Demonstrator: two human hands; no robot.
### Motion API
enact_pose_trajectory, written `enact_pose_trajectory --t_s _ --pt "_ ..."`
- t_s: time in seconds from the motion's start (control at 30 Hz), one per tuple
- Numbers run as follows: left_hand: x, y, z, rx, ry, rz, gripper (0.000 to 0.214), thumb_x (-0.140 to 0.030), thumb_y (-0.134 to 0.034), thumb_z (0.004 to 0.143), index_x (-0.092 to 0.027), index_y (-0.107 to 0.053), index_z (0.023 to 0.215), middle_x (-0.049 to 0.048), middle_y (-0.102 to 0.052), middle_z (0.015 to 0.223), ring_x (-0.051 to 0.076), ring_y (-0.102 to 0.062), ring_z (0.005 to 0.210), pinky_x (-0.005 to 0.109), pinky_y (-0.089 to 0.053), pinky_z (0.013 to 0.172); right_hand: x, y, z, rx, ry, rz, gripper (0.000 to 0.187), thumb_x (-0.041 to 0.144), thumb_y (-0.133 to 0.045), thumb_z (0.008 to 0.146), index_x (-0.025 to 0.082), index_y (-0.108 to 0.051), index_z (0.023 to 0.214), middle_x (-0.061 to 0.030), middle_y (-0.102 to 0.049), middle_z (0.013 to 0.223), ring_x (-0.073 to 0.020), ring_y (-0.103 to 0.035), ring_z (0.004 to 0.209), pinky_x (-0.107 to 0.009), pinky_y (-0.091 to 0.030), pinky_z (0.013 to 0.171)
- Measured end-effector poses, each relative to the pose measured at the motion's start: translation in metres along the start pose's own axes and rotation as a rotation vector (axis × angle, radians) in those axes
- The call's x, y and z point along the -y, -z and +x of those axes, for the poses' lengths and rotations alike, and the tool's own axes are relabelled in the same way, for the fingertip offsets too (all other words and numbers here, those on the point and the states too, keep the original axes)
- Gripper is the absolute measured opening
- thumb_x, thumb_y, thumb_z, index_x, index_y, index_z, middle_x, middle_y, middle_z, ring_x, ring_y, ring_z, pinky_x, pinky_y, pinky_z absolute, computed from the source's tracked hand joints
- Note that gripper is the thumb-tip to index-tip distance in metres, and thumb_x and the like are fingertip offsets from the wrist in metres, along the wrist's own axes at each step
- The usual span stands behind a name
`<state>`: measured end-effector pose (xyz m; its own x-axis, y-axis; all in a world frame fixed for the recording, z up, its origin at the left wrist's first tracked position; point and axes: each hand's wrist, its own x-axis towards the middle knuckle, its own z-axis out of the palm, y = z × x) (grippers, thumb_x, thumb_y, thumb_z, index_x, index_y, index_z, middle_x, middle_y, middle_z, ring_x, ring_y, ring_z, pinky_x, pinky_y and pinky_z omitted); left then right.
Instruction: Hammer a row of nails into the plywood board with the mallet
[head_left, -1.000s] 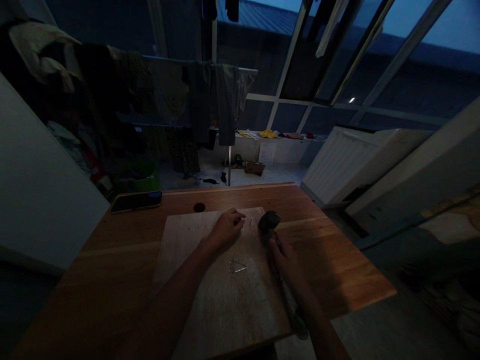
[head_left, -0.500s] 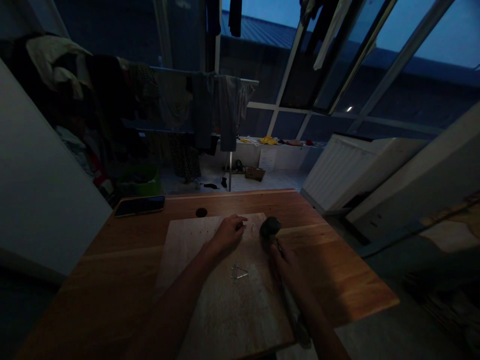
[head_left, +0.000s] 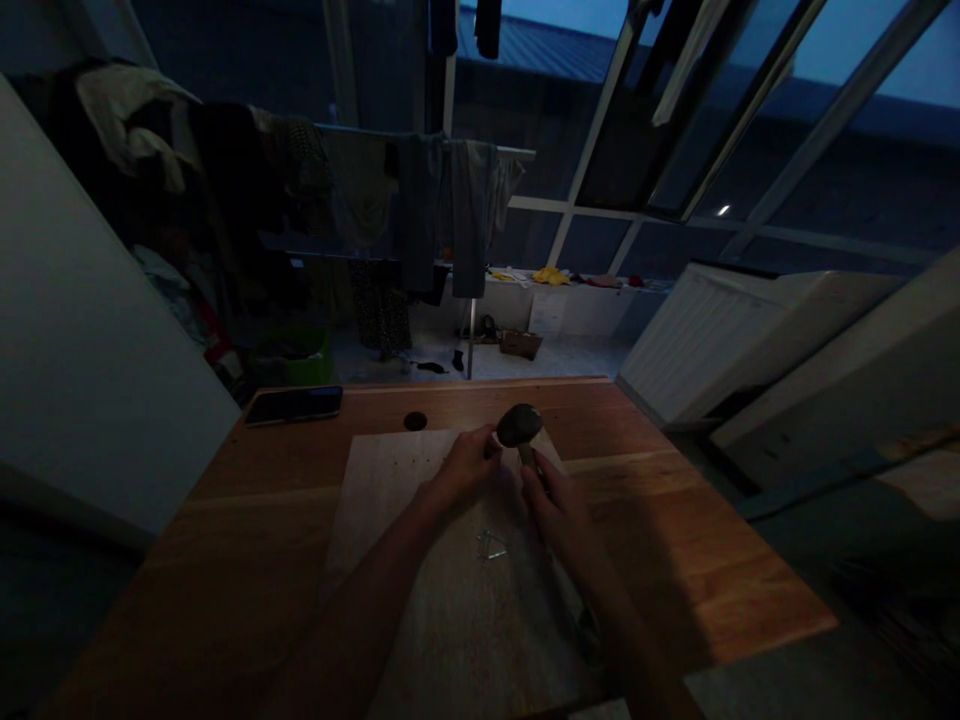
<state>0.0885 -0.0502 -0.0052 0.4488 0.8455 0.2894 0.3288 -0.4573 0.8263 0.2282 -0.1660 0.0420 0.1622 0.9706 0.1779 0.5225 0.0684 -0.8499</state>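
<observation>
My left hand (head_left: 469, 462) is closed in a pinch at the far part of a pale wooden board (head_left: 420, 610). A small bright sliver, apparently a nail (head_left: 496, 438), shows at its fingertips, mostly hidden. My right hand (head_left: 553, 497) grips a hammer (head_left: 519, 426) by its handle, close below the dark head. The hammer head is raised just beside my left fingertips and covers part of the board there. Several loose nails (head_left: 492, 546) lie in a small pile on the board, nearer to me. Small dark dots run in a row along the board's far left part.
The board lies on a brown wooden table (head_left: 247, 530). A phone (head_left: 294, 405) rests at the table's far left corner, and a dark round spot (head_left: 415, 421) is beyond the board. Behind stand a clothes rack (head_left: 472, 340) with laundry and a white ribbed unit (head_left: 697, 335).
My right hand has brought the hammer up and left, from beside the board's right edge to close by my left fingertips. My left hand stays at nearly the same place. The view has shifted slightly.
</observation>
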Motion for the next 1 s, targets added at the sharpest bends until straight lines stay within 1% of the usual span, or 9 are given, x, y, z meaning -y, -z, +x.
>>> enact_pose_trajectory --t_s 0.1,0.23,0.33,0.4,0.5,0.67,0.77,0.87,1.0 --pt "-0.001 0.001 0.000 0.008 -0.006 -0.003 0.035 -0.004 -0.057 0.078 -0.014 -0.072 0.108 0.0029 -0.074 0.083 0.016 -0.066 0.075 0.026 -0.050 0.072 0.001 -0.004 -0.001 0.014 -0.021 -0.005 0.053 0.050 -0.044 0.098 0.018 -0.064 0.135 -0.0137 -0.075 0.122 -0.0314 -0.069 0.114 -0.044 -0.052 0.098" --pt "-0.001 0.000 -0.001 0.001 0.004 -0.015 0.045 -0.003 -0.057 0.076 -0.015 -0.070 0.117 0.0016 -0.074 0.082 0.015 -0.065 0.073 0.026 -0.051 0.073 -0.001 -0.004 -0.001 -0.009 -0.002 -0.039 0.053 0.049 -0.043 0.098 0.018 -0.064 0.137 -0.0154 -0.072 0.130 -0.0331 -0.067 0.120 -0.047 -0.050 0.101" --pt "0.002 -0.001 -0.001 -0.011 -0.024 -0.057 0.051 -0.004 -0.060 0.074 -0.016 -0.069 0.122 0.0020 -0.074 0.088 0.016 -0.066 0.075 0.025 -0.051 0.072 -0.003 -0.003 -0.002 0.044 -0.008 -0.095 0.053 0.049 -0.043 0.097 0.017 -0.066 0.132 -0.0157 -0.077 0.119 -0.0344 -0.071 0.110 -0.047 -0.053 0.095" --pt "0.004 -0.002 -0.001 -0.013 -0.034 -0.049 0.052 -0.005 -0.061 0.073 -0.016 -0.069 0.123 0.0019 -0.074 0.087 0.016 -0.065 0.074 0.025 -0.050 0.069 -0.003 -0.002 -0.003 0.047 -0.011 -0.097 0.053 0.050 -0.043 0.097 0.018 -0.067 0.131 -0.0147 -0.078 0.113 -0.0342 -0.071 0.108 -0.046 -0.054 0.093" --pt "0.005 -0.002 0.000 -0.020 -0.029 -0.010 0.049 -0.004 -0.057 0.075 -0.015 -0.070 0.121 0.0016 -0.073 0.083 0.016 -0.065 0.073 0.025 -0.050 0.069 0.000 0.000 -0.004 0.038 -0.001 -0.091 0.052 0.048 -0.042 0.098 0.019 -0.065 0.135 -0.0142 -0.077 0.118 -0.0326 -0.070 0.111 -0.044 -0.053 0.096" --pt "0.002 -0.002 0.000 -0.014 -0.038 -0.039 0.049 -0.005 -0.059 0.074 -0.015 -0.070 0.121 0.0036 -0.076 0.095 0.017 -0.067 0.080 0.027 -0.052 0.075 0.001 0.000 -0.005 0.071 0.005 -0.089 0.051 0.047 -0.044 0.098 0.018 -0.065 0.134 -0.0143 -0.076 0.123 -0.0321 -0.070 0.112 -0.045 -0.053 0.097" --pt "0.004 -0.004 0.001 -0.004 -0.011 0.021 0.049 -0.006 -0.059 0.078 -0.014 -0.068 0.125 0.0025 -0.074 0.086 0.016 -0.066 0.075 0.027 -0.052 0.075 -0.007 0.004 -0.011 0.022 -0.014 -0.061 0.052 0.048 -0.044 0.099 0.020 -0.063 0.138 -0.0130 -0.075 0.124 -0.0318 -0.070 0.113 -0.046 -0.051 0.101" --pt "0.007 -0.006 0.002 0.001 -0.001 0.060 0.048 -0.007 -0.059 0.080 -0.014 -0.067 0.126 0.0022 -0.072 0.083 0.015 -0.065 0.074 0.028 -0.053 0.078 -0.018 0.009 -0.024 -0.014 -0.079 -0.071 0.057 0.054 -0.045 0.097 0.019 -0.065 0.137 -0.0150 -0.075 0.124 -0.0341 -0.071 0.112 -0.049 -0.052 0.099" --pt "0.008 -0.008 0.001 -0.003 -0.025 0.072 0.053 -0.006 -0.063 0.076 -0.016 -0.064 0.128 0.0050 -0.072 0.102 0.013 -0.062 0.074 0.028 -0.053 0.079 -0.033 0.013 -0.041 -0.017 -0.133 -0.051 0.060 0.056 -0.045 0.096 0.018 -0.064 0.138 -0.0160 -0.071 0.134 -0.0349 -0.065 0.124 -0.050 -0.049 0.106"
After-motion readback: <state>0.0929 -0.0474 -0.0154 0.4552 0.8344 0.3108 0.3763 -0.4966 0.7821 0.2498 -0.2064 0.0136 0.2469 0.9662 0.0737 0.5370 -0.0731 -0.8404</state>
